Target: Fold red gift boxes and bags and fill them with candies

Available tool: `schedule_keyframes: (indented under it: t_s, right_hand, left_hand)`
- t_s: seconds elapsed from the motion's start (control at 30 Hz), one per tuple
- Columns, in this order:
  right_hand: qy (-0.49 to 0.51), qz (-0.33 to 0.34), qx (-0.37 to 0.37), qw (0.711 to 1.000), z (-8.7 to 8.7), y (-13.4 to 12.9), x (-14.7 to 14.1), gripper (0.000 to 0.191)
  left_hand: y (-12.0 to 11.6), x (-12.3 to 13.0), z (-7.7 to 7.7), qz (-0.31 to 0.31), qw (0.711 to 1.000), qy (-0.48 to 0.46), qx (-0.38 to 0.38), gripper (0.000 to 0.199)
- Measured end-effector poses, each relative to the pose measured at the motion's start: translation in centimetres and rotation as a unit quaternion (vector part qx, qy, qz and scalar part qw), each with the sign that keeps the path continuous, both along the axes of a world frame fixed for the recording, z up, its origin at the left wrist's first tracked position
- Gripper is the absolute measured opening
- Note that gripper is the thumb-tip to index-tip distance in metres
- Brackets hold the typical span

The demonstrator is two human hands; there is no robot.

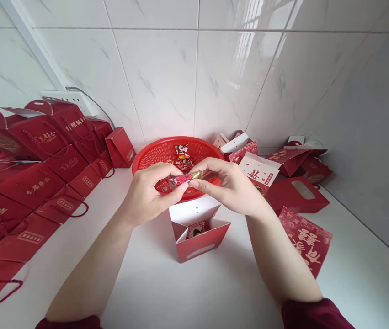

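Between my two hands is a small wrapped candy (181, 180), red with a gold end. My left hand (151, 192) pinches its red end, and the fingers of my right hand (226, 183) close on the gold end. Just below stands a red gift box (199, 250), its top open and its white inner flap raised. Inside the box a wrapped sweet (197, 229) shows in part. Behind my hands a red plastic basket (146, 157) holds several wrapped sweets (182, 157); my fingers hide some of them.
Rows of red gift boxes (39, 183) with rope handles line the left of the white table (187, 297). More boxes and flat cartons (297, 194) lie at the right, with a patterned red carton (309, 240) near my right forearm. A tiled wall (160, 77) closes off the back.
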State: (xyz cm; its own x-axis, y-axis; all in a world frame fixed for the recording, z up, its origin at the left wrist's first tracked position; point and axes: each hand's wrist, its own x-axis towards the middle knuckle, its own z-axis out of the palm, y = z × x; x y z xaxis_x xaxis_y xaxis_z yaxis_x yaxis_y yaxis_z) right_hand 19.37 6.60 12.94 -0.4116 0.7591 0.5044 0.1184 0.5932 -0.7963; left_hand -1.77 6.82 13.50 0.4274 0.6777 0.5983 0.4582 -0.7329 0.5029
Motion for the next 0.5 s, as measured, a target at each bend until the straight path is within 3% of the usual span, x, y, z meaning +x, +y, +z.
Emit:
schedule_keyframes:
  t_s: [0.2,0.5]
  right_hand:
    - [-0.024,-0.026,0.07,0.997,0.16,0.12,0.06,0.005]
    - [-0.022,-0.002,0.142,0.99,-0.02,0.19,-0.36,0.003]
  left_hand:
    - [-0.24,0.23,-0.1,0.029,0.997,-0.013,0.066,0.012]
    - [-0.58,0.45,-0.13,0.0,0.998,-0.044,0.054,0.005]
